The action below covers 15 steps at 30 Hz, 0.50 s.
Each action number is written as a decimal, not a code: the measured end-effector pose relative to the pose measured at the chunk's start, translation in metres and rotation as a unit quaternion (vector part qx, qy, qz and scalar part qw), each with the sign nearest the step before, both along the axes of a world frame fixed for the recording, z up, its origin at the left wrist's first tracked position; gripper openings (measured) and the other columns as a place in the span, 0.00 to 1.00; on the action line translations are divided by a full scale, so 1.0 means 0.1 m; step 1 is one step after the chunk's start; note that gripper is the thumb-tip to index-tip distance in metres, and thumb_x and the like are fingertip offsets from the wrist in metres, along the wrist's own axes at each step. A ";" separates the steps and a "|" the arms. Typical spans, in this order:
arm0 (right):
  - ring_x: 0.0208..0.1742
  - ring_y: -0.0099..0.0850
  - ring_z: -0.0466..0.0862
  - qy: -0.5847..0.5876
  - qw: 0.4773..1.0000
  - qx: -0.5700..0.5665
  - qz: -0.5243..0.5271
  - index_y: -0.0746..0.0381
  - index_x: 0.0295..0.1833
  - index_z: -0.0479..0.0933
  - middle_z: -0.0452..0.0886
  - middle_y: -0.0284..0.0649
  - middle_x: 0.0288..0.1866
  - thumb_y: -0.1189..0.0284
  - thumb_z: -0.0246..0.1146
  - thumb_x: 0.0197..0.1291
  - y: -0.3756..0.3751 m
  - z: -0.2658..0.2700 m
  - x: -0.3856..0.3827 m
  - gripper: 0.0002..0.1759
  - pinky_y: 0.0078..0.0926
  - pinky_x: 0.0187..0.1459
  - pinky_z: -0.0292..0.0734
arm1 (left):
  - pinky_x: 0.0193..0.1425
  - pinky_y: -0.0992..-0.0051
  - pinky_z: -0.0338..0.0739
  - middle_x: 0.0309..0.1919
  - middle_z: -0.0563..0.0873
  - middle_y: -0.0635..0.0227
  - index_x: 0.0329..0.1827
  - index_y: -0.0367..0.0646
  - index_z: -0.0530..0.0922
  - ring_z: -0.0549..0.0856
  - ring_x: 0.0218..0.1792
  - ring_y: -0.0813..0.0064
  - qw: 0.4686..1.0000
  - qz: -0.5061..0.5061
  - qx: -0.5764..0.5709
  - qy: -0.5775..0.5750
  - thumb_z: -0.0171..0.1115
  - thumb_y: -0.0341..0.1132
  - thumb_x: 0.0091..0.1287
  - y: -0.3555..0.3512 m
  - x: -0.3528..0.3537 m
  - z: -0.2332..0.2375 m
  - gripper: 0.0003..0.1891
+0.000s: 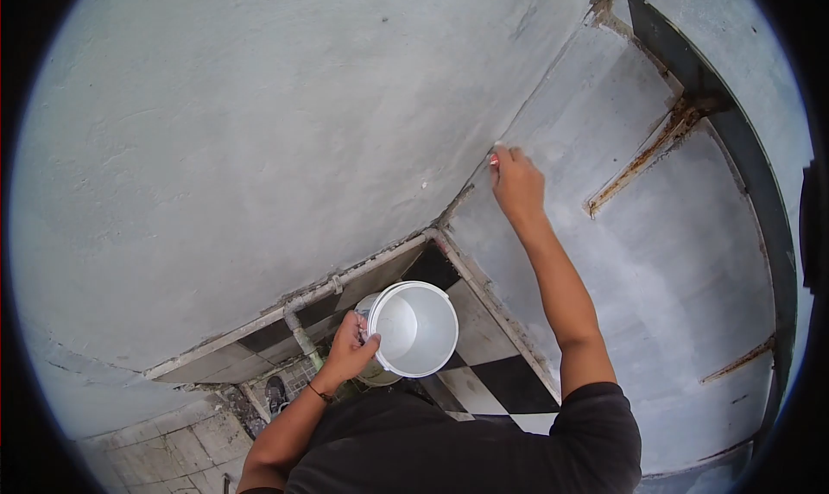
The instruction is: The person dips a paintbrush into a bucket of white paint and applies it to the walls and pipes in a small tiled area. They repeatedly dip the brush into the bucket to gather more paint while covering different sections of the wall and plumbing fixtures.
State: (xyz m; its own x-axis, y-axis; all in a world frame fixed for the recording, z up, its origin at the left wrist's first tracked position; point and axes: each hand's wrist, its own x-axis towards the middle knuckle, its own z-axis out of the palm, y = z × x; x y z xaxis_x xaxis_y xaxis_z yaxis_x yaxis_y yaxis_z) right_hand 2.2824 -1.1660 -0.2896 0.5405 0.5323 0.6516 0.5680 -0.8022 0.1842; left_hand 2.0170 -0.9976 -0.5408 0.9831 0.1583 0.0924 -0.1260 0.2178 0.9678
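Gripping left hand: closed on the rim of the plastic bucket, right of the pipe
Plastic bucket: mouth up — above checkered tiles
Right hand: pinching a red object — mostly hidden — at the wall seam

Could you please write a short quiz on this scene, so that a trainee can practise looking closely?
1. Multiple choice: Which side of the white bucket, held in the left hand, faces the camera?
a) its underside
b) its open mouth
c) a closed lid

2. True or false: The right hand, pinching a small red item, is close to where the two grey walls meet.

3. Fill in the missing word: A dark band is worn on the person's ______ wrist.

Key: 1. b; 2. true; 3. left
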 end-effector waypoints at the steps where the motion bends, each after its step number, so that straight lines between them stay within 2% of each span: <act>1: 0.40 0.45 0.82 -0.056 0.998 -0.015 0.000 0.57 0.39 0.75 0.79 0.43 0.39 0.70 0.62 0.56 0.03 0.09 -0.10 0.06 0.43 0.35 0.79 | 0.25 0.79 0.76 0.32 0.74 0.70 0.42 0.41 0.64 0.77 0.26 0.84 1.000 0.001 0.001 0.004 0.62 0.27 0.65 -0.01 -0.02 0.00 0.12; 2: 0.42 0.43 0.82 -0.113 0.993 -0.031 0.001 0.57 0.38 0.75 0.78 0.42 0.40 0.71 0.62 0.55 0.05 0.11 -0.15 0.06 0.41 0.35 0.80 | 0.25 0.79 0.76 0.32 0.74 0.70 0.42 0.41 0.64 0.77 0.26 0.84 1.000 0.002 -0.013 0.002 0.62 0.27 0.65 -0.02 -0.02 0.02 0.12; 6: 0.49 0.43 0.79 -0.179 0.978 -0.106 0.020 0.58 0.38 0.76 0.75 0.43 0.42 0.71 0.59 0.52 0.02 -0.25 -0.13 0.07 0.36 0.40 0.81 | 0.26 0.80 0.75 0.32 0.74 0.70 0.42 0.41 0.64 0.77 0.27 0.84 1.000 0.004 -0.017 0.002 0.61 0.27 0.65 0.00 -0.05 0.00 0.12; 8: 0.50 0.44 0.79 -0.163 0.971 -0.172 0.027 0.60 0.39 0.77 0.76 0.43 0.42 0.70 0.60 0.52 -0.06 -0.77 0.04 0.09 0.36 0.43 0.81 | 0.26 0.81 0.75 0.32 0.74 0.70 0.42 0.41 0.64 0.77 0.27 0.84 1.000 0.001 -0.019 0.008 0.61 0.26 0.65 -0.01 -0.06 -0.04 0.12; 10: 0.48 0.44 0.81 -0.072 0.970 -0.231 0.029 0.61 0.40 0.78 0.77 0.44 0.44 0.70 0.60 0.53 -0.08 -1.20 0.02 0.10 0.37 0.42 0.82 | 0.26 0.81 0.74 0.33 0.74 0.70 0.42 0.42 0.64 0.77 0.27 0.85 1.000 0.015 -0.024 -0.013 0.61 0.26 0.65 -0.01 -0.05 -0.10 0.12; 11: 0.48 0.44 0.81 -0.072 0.971 -0.227 0.029 0.61 0.40 0.78 0.77 0.44 0.44 0.70 0.60 0.53 -0.06 -1.33 -0.03 0.10 0.37 0.42 0.82 | 0.26 0.81 0.74 0.33 0.74 0.70 0.42 0.42 0.64 0.77 0.27 0.85 1.000 0.015 -0.021 -0.013 0.61 0.26 0.65 -0.01 -0.05 -0.09 0.12; 14: 0.41 0.45 0.83 0.056 0.979 -0.187 0.057 0.60 0.38 0.78 0.77 0.46 0.43 0.70 0.59 0.56 0.03 -1.48 -0.14 0.07 0.41 0.36 0.81 | 0.27 0.81 0.74 0.33 0.74 0.70 0.42 0.42 0.63 0.77 0.27 0.85 0.999 0.028 -0.005 -0.027 0.60 0.26 0.66 0.02 -0.07 0.00 0.12; 15: 0.41 0.45 0.83 0.054 0.980 -0.184 0.058 0.60 0.38 0.78 0.77 0.46 0.43 0.70 0.59 0.56 0.06 -1.42 -0.12 0.07 0.41 0.36 0.81 | 0.35 0.80 0.72 0.34 0.73 0.71 0.42 0.43 0.63 0.74 0.33 0.85 1.000 0.022 -0.020 -0.006 0.59 0.23 0.65 0.03 -0.09 0.04 0.12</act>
State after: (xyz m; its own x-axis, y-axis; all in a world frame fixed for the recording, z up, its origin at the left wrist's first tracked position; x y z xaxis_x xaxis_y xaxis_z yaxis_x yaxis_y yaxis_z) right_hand 2.2702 -1.1603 -0.4320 0.5175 0.7822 0.3469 0.6838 -0.6217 0.3819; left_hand 2.0084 -0.9946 -0.5365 0.9739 0.2053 0.0964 -0.1474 0.2498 0.9570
